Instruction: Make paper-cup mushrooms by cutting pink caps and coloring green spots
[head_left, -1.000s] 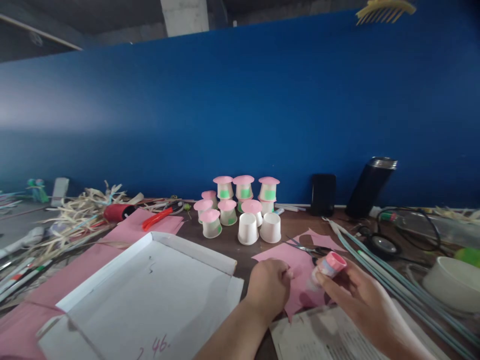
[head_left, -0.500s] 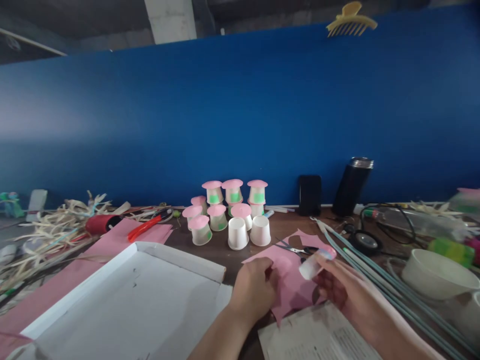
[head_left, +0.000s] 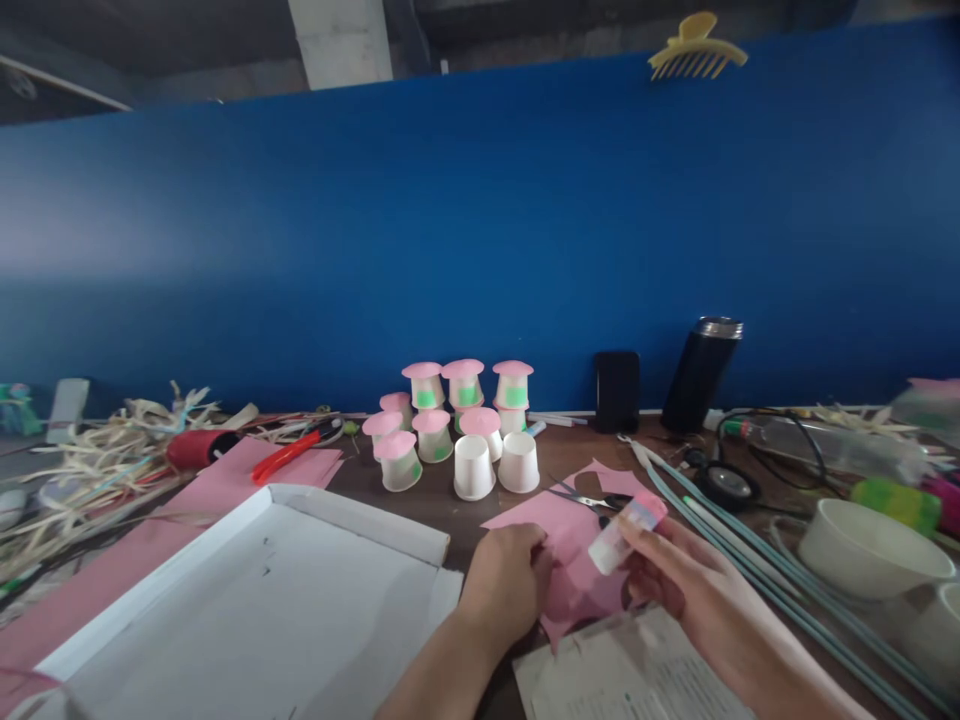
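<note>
Pink paper sheet lies pinned under your left hand, fingers curled down on its near edge. Your right hand pinches a glue stick just beside it, tip tilted. Keep the sheet flat; spread thin. Scissors lie just beyond.

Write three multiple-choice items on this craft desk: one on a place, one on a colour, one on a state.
1. Where do the scissors lie?
A. on the pink paper
B. in the white tray
C. beside the red cutter

2. What colour are the caps on the decorated cups?
A. yellow
B. pink
C. blue

3. What is the right hand doing?
A. resting flat and empty
B. gripping the scissors
C. holding a glue stick

Key: 1 A, the scissors rest on the paper's far edge. 2 B, each cup carries a pink disc. 3 C, the fingers close around the tube, while the left hand presses the paper.
</note>
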